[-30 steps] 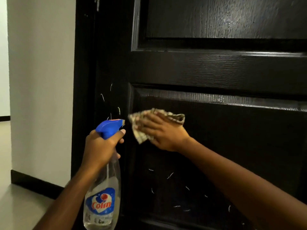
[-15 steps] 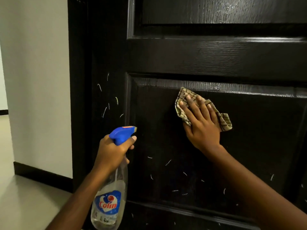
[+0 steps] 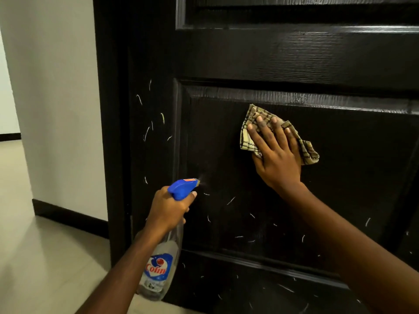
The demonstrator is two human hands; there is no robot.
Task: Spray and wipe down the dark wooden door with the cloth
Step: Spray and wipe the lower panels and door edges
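Note:
The dark wooden door [image 3: 294, 55] fills most of the head view, with small white marks scattered over its lower panel and left stile. My right hand [image 3: 275, 155] lies flat on a beige checked cloth [image 3: 246, 139], pressing it against the upper part of the lower panel. My left hand [image 3: 169, 206] grips a clear spray bottle [image 3: 158, 268] with a blue trigger head [image 3: 182, 188]. Its nozzle points at the panel, and a faint mist shows at the tip.
The dark door frame [image 3: 108, 132] stands to the left of the door. Beyond it are a white wall [image 3: 56, 98] with a dark skirting board [image 3: 68, 217] and a pale tiled floor [image 3: 45, 268].
My right hand slid the cloth from the panel's left edge to the right and up. My left hand brought the bottle closer to the panel, and mist now shows at the nozzle.

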